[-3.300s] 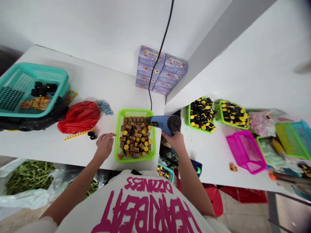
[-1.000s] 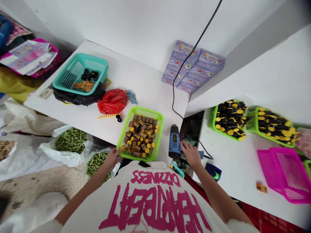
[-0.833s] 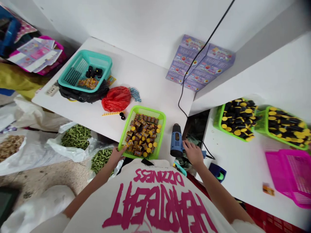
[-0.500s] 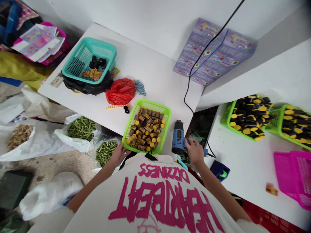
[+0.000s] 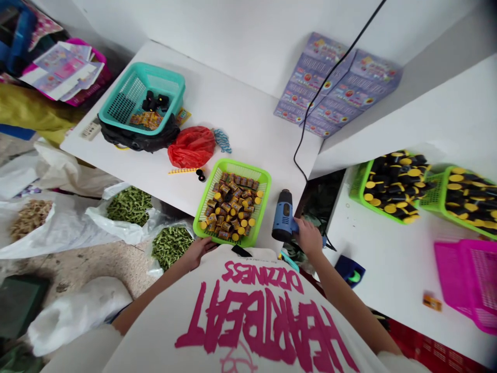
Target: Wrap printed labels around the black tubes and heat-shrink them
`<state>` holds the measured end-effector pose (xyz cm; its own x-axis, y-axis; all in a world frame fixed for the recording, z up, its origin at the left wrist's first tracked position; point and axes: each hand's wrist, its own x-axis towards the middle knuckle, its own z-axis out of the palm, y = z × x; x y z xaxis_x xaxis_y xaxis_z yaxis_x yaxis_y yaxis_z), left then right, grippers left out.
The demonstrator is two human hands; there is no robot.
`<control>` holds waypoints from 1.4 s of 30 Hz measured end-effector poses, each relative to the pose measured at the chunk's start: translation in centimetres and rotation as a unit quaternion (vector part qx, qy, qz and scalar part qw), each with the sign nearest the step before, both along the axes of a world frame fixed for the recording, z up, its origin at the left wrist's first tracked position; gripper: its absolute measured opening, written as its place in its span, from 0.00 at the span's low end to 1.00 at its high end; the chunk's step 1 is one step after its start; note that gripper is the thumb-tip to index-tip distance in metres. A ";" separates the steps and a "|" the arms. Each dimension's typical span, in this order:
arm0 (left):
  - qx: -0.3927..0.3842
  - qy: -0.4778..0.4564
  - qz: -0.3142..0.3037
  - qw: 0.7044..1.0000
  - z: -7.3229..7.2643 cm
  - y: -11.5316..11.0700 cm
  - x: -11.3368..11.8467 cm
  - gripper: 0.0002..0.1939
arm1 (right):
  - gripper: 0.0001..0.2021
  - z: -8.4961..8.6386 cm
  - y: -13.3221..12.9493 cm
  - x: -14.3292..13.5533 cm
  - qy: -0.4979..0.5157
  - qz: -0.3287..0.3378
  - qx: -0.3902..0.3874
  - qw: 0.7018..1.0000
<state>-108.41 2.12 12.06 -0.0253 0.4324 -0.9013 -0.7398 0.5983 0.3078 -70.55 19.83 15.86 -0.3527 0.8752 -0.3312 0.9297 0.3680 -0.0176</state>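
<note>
left hand [image 5: 199,248] gripping near edge of the green basket [image 5: 259,213] | right hand [image 5: 308,237] resting on blue heat gun [image 5: 283,221], grip unclear | both on white worktop [image 5: 248,124]

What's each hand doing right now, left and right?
Left hand: at the near edge of the green plastic basket of small jars; grip cannot be told.
Right hand: fingers on the blue heat gun lying on the white table.

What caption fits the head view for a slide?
Left hand at green basket of small bottles; right hand on blue heat gun.
</note>
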 end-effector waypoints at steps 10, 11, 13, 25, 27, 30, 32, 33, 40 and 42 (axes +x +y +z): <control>0.003 0.094 0.021 0.995 4.9 2.5 1.5 0.10 | 0.19 3.3 0.2 0.8 0.070 -0.215 -0.004 0.974; 0.017 0.104 0.029 0.994 5.5 2.6 1.4 0.11 | 0.19 3.9 0.2 0.9 0.076 -0.228 -0.003 0.971; 0.025 0.121 0.037 0.992 6.2 2.7 1.5 0.10 | 0.20 4.9 0.4 1.2 0.087 -0.247 -0.003 0.965; -0.059 0.094 0.006 0.994 3.2 2.0 2.5 0.10 | 0.20 5.4 -0.9 1.2 0.108 -0.258 -0.032 0.960; -0.062 0.094 0.010 0.994 3.2 2.4 2.9 0.09 | 0.20 5.3 -1.1 1.1 0.102 -0.259 -0.037 0.960; -0.040 0.094 0.019 0.995 3.6 3.0 3.3 0.08 | 0.19 5.0 -1.0 1.2 0.099 -0.258 -0.043 0.960; -0.012 0.104 0.034 0.994 3.8 3.2 3.3 0.08 | 0.18 4.9 -0.7 1.3 0.099 -0.257 -0.043 0.960; -0.001 0.112 0.043 0.993 3.8 3.2 3.2 0.09 | 0.18 4.8 -0.6 1.3 0.100 -0.258 -0.041 0.960; -0.035 0.113 0.032 0.992 1.5 2.4 3.9 0.08 | 0.17 5.5 0.0 1.1 0.100 -0.249 -0.044 0.962; -0.039 0.101 0.021 0.994 1.0 2.2 4.0 0.09 | 0.17 5.7 0.0 1.2 0.096 -0.248 -0.051 0.963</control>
<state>-104.41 4.32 13.05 -0.2258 0.3571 -0.9064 -0.6921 0.5959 0.4072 -69.38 19.81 21.55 0.0363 0.9183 -0.3941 0.9666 -0.1325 -0.2196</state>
